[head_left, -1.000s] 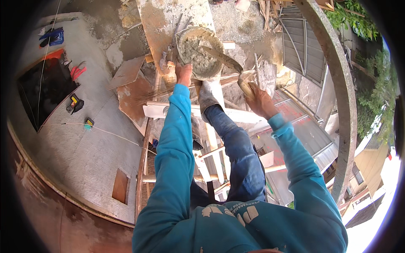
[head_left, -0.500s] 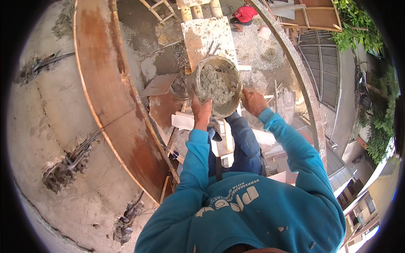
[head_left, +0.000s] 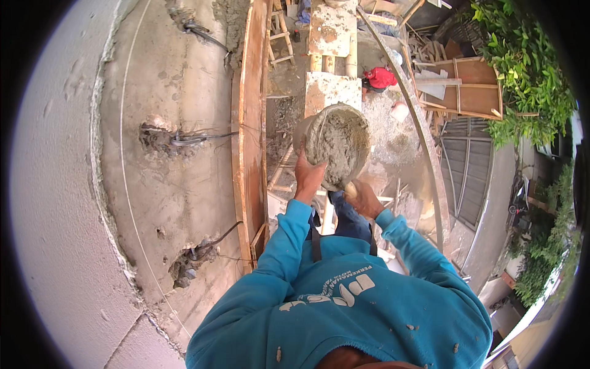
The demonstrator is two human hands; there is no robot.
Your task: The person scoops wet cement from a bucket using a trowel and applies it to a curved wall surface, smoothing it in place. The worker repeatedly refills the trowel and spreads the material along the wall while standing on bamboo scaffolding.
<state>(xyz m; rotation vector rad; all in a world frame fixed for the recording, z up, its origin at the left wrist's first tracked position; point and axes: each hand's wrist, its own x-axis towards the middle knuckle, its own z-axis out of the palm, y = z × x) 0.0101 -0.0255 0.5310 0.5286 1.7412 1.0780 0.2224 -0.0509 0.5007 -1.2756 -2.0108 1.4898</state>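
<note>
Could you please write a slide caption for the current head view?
Left hand holding a bucket of grey mix, right hand gripping a pale handle close by.

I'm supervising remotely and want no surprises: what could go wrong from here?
The left grip holds the bucket at its rim; if it slips, the wet-looking mortar might spill.
A person in red is beyond the bucket, seemingly lower down, so falling mortar could perhaps reach them.

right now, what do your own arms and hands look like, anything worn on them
The left hand and right hand are bare, with no gloves visible. Long teal sleeves run to the wrists, part of a teal top with white print across its front.
</note>
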